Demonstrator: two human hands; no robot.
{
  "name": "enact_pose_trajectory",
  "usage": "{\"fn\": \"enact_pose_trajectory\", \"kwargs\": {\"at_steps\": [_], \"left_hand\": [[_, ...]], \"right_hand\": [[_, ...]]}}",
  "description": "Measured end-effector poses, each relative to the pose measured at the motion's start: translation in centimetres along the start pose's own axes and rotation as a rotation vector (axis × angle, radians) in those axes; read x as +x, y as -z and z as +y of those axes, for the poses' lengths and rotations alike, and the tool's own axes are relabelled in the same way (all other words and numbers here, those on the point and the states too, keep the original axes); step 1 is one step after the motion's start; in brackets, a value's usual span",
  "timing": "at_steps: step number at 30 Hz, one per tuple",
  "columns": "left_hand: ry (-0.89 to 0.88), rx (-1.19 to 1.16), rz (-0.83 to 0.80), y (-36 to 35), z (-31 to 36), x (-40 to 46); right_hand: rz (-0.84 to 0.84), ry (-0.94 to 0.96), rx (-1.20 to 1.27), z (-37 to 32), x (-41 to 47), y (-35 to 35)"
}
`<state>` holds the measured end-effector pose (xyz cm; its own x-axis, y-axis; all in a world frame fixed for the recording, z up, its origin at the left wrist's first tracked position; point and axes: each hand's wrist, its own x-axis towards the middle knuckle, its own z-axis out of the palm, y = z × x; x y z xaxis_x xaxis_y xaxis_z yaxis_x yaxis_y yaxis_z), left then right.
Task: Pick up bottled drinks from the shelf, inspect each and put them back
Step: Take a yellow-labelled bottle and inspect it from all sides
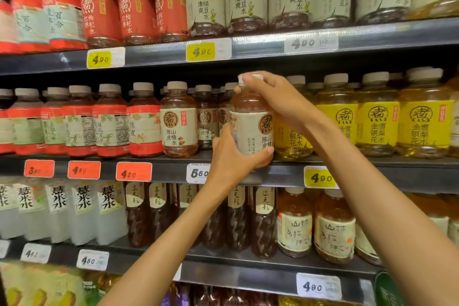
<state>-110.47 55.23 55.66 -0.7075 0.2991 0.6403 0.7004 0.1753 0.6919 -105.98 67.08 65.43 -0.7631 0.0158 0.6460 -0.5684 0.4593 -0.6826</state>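
A bottled drink (250, 119) with amber liquid, a cream label and a pale cap is held upright in front of the middle shelf (372, 174). My left hand (233, 154) grips its lower body from below and the left. Fingers of my right hand (275, 97) curl over its cap from above and the right. The bottle's base is level with the shelf's front edge; whether it touches the shelf cannot be told. A matching bottle (178, 119) stands on the shelf to its left.
Yellow-labelled bottles (377, 122) stand to the right on the same shelf, red-labelled ones (109, 126) to the left. The shelf above (248, 49) carries more bottles close over the cap. Lower shelves hold white and dark bottles. Price tags line the shelf edges.
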Motion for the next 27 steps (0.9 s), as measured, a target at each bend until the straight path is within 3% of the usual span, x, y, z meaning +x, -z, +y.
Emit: {"fn": "enact_pose_trajectory", "kwargs": {"at_steps": [4, 8, 15, 18, 22, 27], "left_hand": [[-0.071, -0.103, 0.029, 0.8, 0.5, -2.1], [-0.079, -0.325, -0.084, 2.7, 1.7, -5.1], [0.215, -0.911, -0.338, 3.4, 1.5, -11.2], [0.365, -1.201, -0.454, 4.0, 0.9, -12.2], [0.409, -1.223, -0.551, 4.3, -0.6, -13.6], [0.478, -1.241, -0.396, 4.1, -1.3, -15.1]], "right_hand": [[0.092, 0.11, 0.06, -0.9, -1.7, -0.9], [0.112, 0.106, 0.235, -1.9, -3.9, -1.5], [-0.129, -0.145, 0.402, -1.8, -7.6, -2.4], [-0.179, -0.235, 0.592, -0.9, -9.0, -3.5], [-0.054, -0.232, 0.775, 0.7, -10.8, -5.5], [0.191, -0.194, 0.668, 1.4, -12.7, -6.5]]}}
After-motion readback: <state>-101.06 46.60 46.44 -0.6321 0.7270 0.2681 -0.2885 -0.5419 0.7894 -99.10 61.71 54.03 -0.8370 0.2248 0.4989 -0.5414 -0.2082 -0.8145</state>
